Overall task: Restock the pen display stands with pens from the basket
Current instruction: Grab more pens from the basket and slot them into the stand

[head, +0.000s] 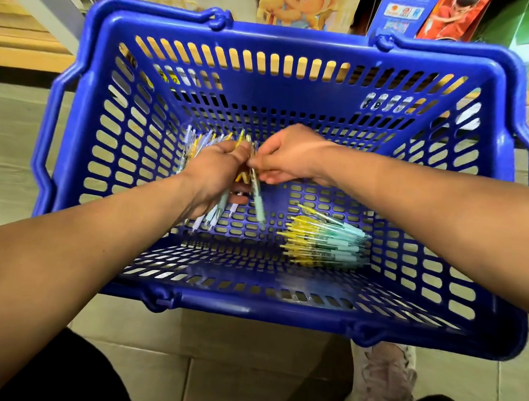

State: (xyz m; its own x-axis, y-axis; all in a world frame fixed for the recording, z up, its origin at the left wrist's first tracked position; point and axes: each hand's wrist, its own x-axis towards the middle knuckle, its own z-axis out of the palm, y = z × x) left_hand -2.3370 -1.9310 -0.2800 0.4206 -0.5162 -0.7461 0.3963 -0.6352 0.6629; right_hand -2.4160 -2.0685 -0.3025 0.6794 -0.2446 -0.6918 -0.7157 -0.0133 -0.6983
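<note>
Left hand [218, 174] grips pens [218, 207]; right hand [290, 156] pinches one.

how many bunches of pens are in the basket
2. One bunch of pens is gripped in the left hand, where the right hand pinches a mint pen; one pile of pens lies on the blue basket floor. More may hide under the hands.

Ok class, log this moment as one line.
left hand: grips pen bunch | right hand: pinches single pen | pen pile: lying in basket
</note>
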